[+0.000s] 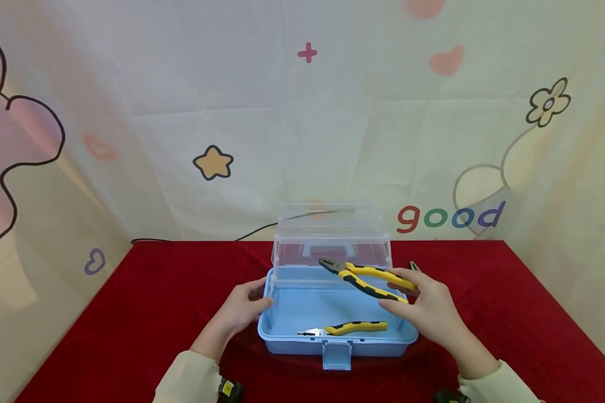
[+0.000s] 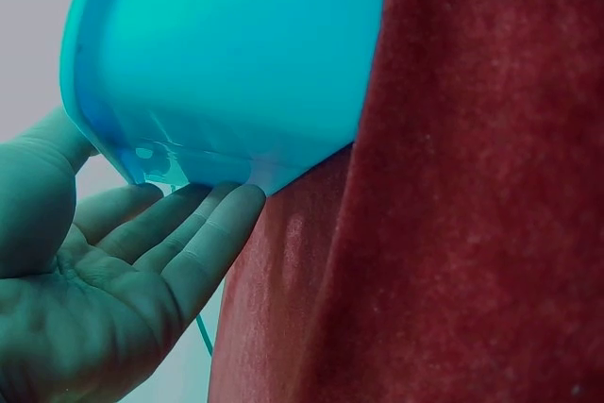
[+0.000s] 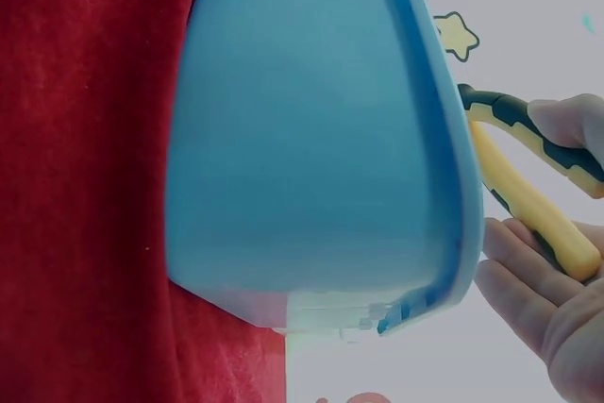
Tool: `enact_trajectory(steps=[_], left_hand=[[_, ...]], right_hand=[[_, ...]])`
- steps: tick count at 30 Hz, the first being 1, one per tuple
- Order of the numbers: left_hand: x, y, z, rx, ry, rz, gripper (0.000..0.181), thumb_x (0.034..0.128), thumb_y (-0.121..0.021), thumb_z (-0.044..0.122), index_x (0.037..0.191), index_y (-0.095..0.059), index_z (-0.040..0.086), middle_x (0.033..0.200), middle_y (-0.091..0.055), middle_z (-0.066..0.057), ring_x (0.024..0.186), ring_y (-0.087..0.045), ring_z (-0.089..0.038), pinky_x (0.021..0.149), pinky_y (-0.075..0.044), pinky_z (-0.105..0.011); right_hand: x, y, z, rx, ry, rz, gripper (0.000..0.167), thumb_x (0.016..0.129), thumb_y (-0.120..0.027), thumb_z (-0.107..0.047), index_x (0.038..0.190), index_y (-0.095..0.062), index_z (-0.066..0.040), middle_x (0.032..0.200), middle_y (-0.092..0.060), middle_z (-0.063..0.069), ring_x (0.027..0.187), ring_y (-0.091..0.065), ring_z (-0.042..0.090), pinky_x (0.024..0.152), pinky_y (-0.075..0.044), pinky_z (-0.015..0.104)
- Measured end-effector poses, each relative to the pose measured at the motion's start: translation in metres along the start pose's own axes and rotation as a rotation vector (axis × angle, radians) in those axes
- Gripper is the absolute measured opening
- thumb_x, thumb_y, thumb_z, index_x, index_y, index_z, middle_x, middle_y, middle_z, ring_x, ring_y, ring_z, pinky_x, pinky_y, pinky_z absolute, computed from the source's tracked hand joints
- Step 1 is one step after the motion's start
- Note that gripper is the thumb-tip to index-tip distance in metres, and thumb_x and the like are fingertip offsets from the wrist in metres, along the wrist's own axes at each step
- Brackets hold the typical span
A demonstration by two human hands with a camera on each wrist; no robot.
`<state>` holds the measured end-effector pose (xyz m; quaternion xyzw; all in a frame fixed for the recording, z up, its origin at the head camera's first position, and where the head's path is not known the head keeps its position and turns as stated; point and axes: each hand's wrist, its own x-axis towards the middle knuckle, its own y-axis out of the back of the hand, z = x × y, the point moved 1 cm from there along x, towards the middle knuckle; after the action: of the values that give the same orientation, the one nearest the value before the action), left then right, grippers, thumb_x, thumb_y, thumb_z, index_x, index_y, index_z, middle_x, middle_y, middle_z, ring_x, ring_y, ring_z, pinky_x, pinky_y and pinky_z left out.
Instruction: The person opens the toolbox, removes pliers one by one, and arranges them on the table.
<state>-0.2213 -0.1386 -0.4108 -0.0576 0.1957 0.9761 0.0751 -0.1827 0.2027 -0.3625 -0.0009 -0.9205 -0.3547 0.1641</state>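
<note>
A light blue toolbox (image 1: 333,346) stands on the red cloth, its clear lid (image 1: 333,246) raised at the back. My left hand (image 1: 242,308) holds its left end, thumb over the rim and fingers against the outer wall; the left wrist view shows those fingers (image 2: 203,243) at the box's back corner. Above the box's right part, my right hand (image 1: 428,305) grips combination pliers (image 1: 365,277) by their yellow-and-black handles, jaws pointing left. Long-nose pliers (image 1: 355,328) with similar handles lie inside along the front wall.
Another tool's metal tip (image 1: 414,266) shows behind my right hand, the remainder hidden. A blue latch (image 1: 336,356) hangs down at the box front. The red cloth (image 1: 171,313) spreads around the box. Behind stands a printed curtain (image 1: 252,123), with a black cable (image 1: 262,228) at its foot.
</note>
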Motion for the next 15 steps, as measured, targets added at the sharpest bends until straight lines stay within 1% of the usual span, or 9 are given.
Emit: enact_trajectory(steps=[4,9,15], left_hand=[[-0.0002,-0.0004,-0.0001,0.004,-0.001,0.0,0.058,0.0899,-0.062,0.015,0.143,-0.041,0.009,0.133,-0.054,-0.017,0.103,-0.06,-0.025,0.078,-0.058,-0.04],[0.0008,0.0002,-0.001,0.012,0.0,0.005,0.057,0.0898,-0.061,0.014,0.143,-0.041,0.009,0.133,-0.054,-0.017,0.103,-0.061,-0.025,0.078,-0.058,-0.039],[0.0006,0.0,-0.0003,0.0,0.01,0.005,0.058,0.0895,-0.062,0.014,0.143,-0.041,0.01,0.133,-0.054,-0.017,0.103,-0.061,-0.025,0.077,-0.058,-0.04]], right_hand=[[-0.0048,0.0008,0.0008,0.003,-0.004,0.023,0.057,0.074,-0.08,-0.031,0.123,-0.06,-0.011,0.107,-0.069,0.011,0.093,-0.069,0.027,0.069,-0.059,0.027],[-0.0086,0.0013,0.0008,0.016,-0.008,0.043,0.058,0.074,-0.081,-0.031,0.123,-0.06,-0.01,0.109,-0.068,0.012,0.094,-0.069,0.026,0.069,-0.058,0.025],[-0.0112,0.0029,0.0007,0.004,-0.011,0.081,0.057,0.074,-0.08,-0.028,0.123,-0.059,-0.008,0.11,-0.067,0.013,0.094,-0.069,0.028,0.074,-0.059,0.034]])
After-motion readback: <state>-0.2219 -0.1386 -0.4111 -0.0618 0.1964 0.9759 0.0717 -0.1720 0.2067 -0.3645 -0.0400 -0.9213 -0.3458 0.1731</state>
